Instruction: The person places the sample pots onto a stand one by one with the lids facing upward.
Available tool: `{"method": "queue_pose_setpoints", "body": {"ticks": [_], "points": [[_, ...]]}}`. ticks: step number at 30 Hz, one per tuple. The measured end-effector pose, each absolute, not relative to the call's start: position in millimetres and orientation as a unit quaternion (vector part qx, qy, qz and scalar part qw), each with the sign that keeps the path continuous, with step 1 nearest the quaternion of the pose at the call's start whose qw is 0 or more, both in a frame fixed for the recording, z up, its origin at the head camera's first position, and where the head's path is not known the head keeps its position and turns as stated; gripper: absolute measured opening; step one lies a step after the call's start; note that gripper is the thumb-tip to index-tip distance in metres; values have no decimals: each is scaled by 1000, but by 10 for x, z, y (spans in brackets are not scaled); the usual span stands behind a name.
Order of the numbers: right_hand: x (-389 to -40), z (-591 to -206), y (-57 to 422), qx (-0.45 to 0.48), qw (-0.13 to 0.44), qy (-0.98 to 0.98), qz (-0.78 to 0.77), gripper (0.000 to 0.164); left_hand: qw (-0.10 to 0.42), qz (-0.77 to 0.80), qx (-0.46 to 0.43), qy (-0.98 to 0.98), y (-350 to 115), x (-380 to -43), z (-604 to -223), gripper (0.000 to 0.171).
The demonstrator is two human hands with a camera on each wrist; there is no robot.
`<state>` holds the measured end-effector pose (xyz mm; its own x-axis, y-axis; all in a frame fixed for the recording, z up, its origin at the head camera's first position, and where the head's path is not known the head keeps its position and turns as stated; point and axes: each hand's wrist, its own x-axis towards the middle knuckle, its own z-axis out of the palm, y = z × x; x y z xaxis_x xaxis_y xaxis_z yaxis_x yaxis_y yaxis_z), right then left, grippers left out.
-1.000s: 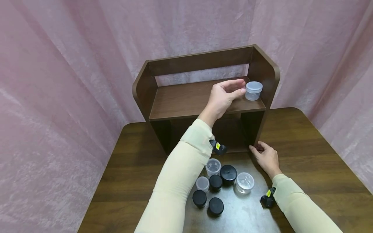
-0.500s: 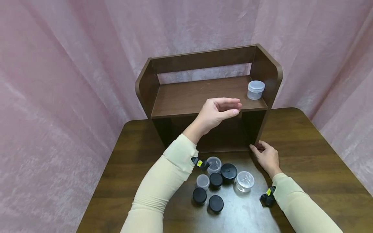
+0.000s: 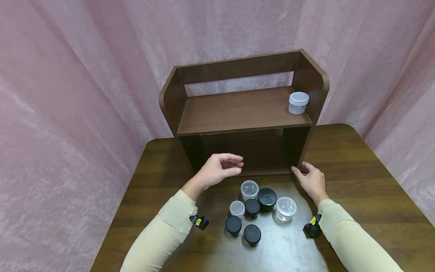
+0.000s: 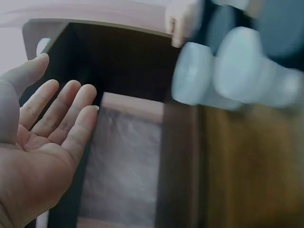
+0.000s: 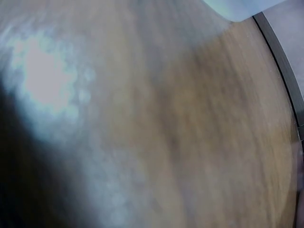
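My left hand (image 3: 214, 170) hovers in front of the lower compartment of a brown wooden shelf (image 3: 238, 109), holding nothing. In the left wrist view its fingers (image 4: 71, 114) are loosely bent and apart. My right hand (image 3: 312, 183) grips the lower front edge of the shelf's right side panel, thumb inside and fingers outside. A translucent lidded jar (image 3: 298, 104) stands upright at the right end of the upper shelf. Below my left hand on the table are a clear jar (image 3: 249, 190), a white-lidded jar (image 3: 237, 209) and several black-lidded jars (image 3: 267, 198).
A larger clear jar (image 3: 285, 209) stands right of the group on the wooden table (image 3: 353, 181). Pink curtains (image 3: 102, 75) hang behind the shelf. The right wrist view shows mostly blurred tabletop (image 5: 190, 118).
My left hand has drawn away from the jar on the upper shelf, moving down and left to above the table. The jar stays on the shelf. My right hand keeps its place.
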<state>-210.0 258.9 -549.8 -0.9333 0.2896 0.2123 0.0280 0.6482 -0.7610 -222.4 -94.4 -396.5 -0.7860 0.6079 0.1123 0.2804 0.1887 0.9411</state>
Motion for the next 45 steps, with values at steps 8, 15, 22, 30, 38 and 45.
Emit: {"method": "queue_pose_setpoints", "body": {"ticks": [8,15,22,30,38,45], "points": [[-2111,-5502,2530,-91,171,-889,414,54,165,565,255,767,-1361,-1885,-4419,33],[-2102,-5493,2570,-95,167,-890,413,55,187,576,250,756,-1562,-1609,-4779,41],[-2079,-5492,2592,-93,164,-891,413,57,202,578,262,746,-1579,-1418,-4919,47],[-2090,-5492,2576,-90,167,-889,417,56,217,562,277,749,-1483,-1295,-4918,47],[-2091,-5489,2561,-93,160,-891,415,58,194,558,291,752,-1465,-1283,-5125,45],[-2088,-5478,2586,-96,159,-890,416,59,184,552,301,756,-1449,-1295,-5182,45]]}}
